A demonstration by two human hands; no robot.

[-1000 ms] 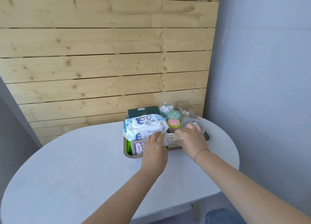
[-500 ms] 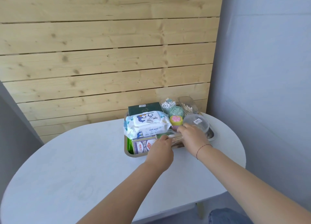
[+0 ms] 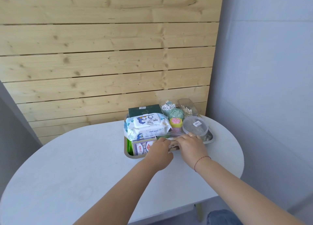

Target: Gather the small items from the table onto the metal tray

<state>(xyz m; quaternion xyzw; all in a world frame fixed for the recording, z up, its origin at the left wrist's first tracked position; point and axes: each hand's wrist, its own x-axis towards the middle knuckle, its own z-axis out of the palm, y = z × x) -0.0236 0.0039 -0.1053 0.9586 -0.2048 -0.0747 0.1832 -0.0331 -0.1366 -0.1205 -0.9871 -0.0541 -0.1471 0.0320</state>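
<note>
With both hands, left hand [image 3: 159,151] and right hand [image 3: 191,145], clamped on the clear packet [image 3: 172,140], its push into the crowded tray [image 3: 210,140] could topple the round tub [image 3: 194,127].

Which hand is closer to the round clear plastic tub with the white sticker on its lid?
Right. The right hand lies just in front of the round clear plastic tub, its fingers at the base. The left hand is further left, by the playing-card box.

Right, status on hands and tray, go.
Left hand and right hand both on a clear packet at the tray's front edge. Tray crowded: wipes, card box, round tub. Table otherwise bare.
</note>
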